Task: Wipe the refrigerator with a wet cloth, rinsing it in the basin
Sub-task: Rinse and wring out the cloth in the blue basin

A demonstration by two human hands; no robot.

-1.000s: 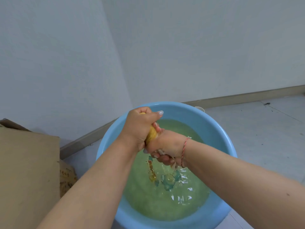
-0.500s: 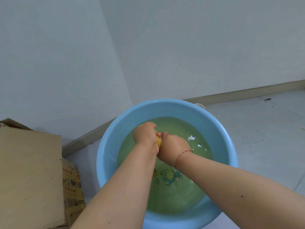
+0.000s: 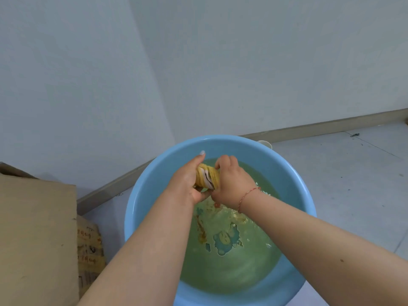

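A round light-blue basin [image 3: 141, 208] stands on the floor, filled with greenish water that shows a cartoon print on its bottom. Above the water's far side, both hands grip a twisted yellow cloth [image 3: 207, 176] with a white streak. My left hand [image 3: 186, 182] holds its left end, thumb raised. My right hand [image 3: 233, 183], with a red string at the wrist, holds its right end. The two hands touch below the cloth. The refrigerator is out of view.
A brown cardboard box [image 3: 37, 235] stands at the left, close to the basin, with printed cardboard [image 3: 89, 246] behind it. White walls meet in a corner beyond the basin. Grey floor [image 3: 344, 173] stretches to the right. A small white object [image 3: 265, 143] peeks from behind the basin's rim.
The hands have turned on the cloth, so more of its twisted yellow length shows between them. They stay above the far side of the water, which ripples less than a second ago.
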